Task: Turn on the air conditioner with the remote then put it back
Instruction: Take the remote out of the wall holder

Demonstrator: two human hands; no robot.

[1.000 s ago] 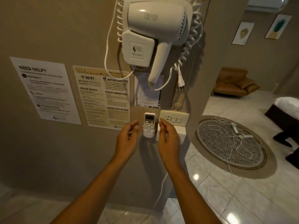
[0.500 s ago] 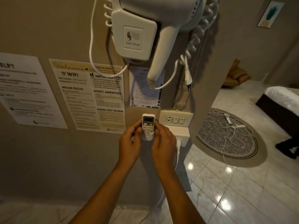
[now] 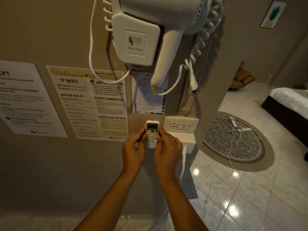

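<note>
Your left hand (image 3: 133, 151) and right hand (image 3: 167, 151) pinch the smooth white rectangular remote (image 3: 152, 132); its lower end seems hidden in a holder.

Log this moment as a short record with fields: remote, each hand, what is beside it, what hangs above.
remote: white air conditioner remote, upright in its wall holder, display at top
left hand: left hand with fingers on the remote's left edge
right hand: right hand with fingers on its right edge
beside: switch and socket plate to the right
above: wall-mounted hair dryer, its plug hanging unplugged
left of remote: house rules notice
</note>
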